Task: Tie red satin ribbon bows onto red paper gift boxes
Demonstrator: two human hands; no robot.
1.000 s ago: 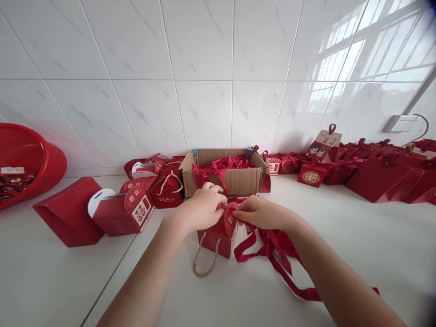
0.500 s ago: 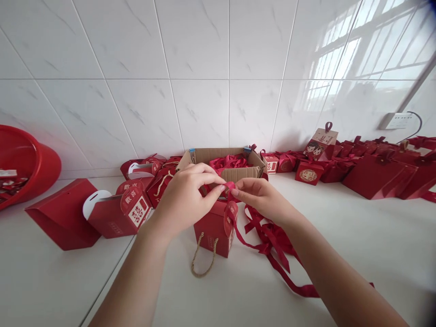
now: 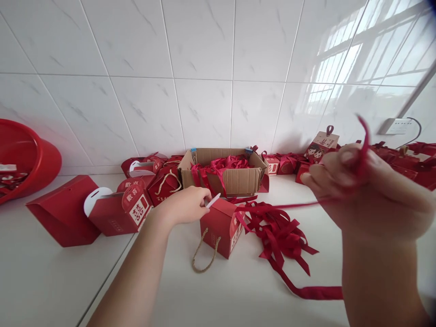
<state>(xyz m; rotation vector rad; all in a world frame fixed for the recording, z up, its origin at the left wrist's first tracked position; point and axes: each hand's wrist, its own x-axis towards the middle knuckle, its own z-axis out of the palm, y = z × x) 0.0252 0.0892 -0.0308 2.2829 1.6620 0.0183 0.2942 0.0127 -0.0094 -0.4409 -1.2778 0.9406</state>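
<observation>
A small red gift box (image 3: pixel 220 227) with a rope handle (image 3: pixel 203 254) stands on the white counter. My left hand (image 3: pixel 185 206) rests on its top, fingers curled and pinching the white flap at the box's top edge. My right hand (image 3: pixel 368 190) is raised close to the camera at the right, closed on a red ribbon (image 3: pixel 299 204) that stretches taut from the box top to my fist. A loose heap of red ribbons (image 3: pixel 279 231) lies right of the box.
A cardboard carton (image 3: pixel 235 179) full of ribbons stands against the tiled wall. Several red gift boxes (image 3: pixel 119 211) lie at the left, more gift boxes (image 3: pixel 391 163) line the wall at the right. A red basin (image 3: pixel 37 159) sits far left. A wall socket (image 3: pixel 395 126) is at the right.
My right hand has pulled the ribbon up and to the right, away from the box and toward the camera. My left hand has dropped onto the box top.
</observation>
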